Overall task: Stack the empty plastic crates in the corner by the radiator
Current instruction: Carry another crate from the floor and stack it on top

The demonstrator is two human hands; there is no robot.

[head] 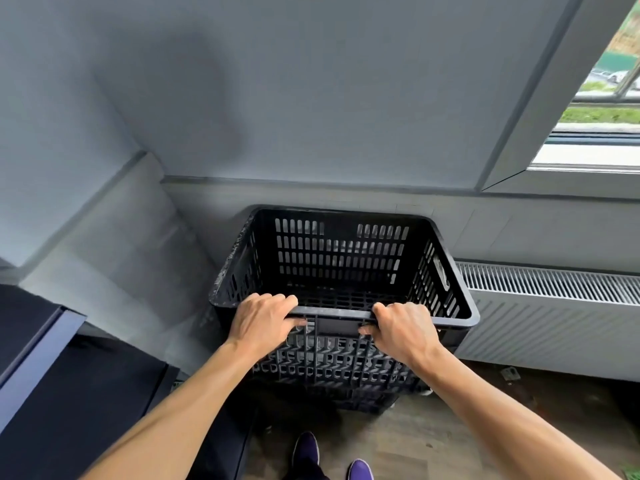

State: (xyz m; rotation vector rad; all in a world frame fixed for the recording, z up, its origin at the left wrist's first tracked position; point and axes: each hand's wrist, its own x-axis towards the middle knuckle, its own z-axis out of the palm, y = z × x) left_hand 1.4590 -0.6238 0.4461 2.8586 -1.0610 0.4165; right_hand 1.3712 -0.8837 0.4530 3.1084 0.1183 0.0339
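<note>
Left hand (263, 320) and right hand (401, 327) both curled over near rim of crate (339, 258), fingers over top edge, thumbs on outer face. Crate's far rim close to wall (311, 116) beyond hands; cannot tell if touching. Radiator (554, 323) just right of right hand, its end beside crate's right side. Dark cabinet (52, 375) left of left hand, gap between. Open floor (433, 445) and purple shoes (306, 448) below hands. Crate black, slotted walls and bottom, empty, upright, pale scuffs on left rim.
</note>
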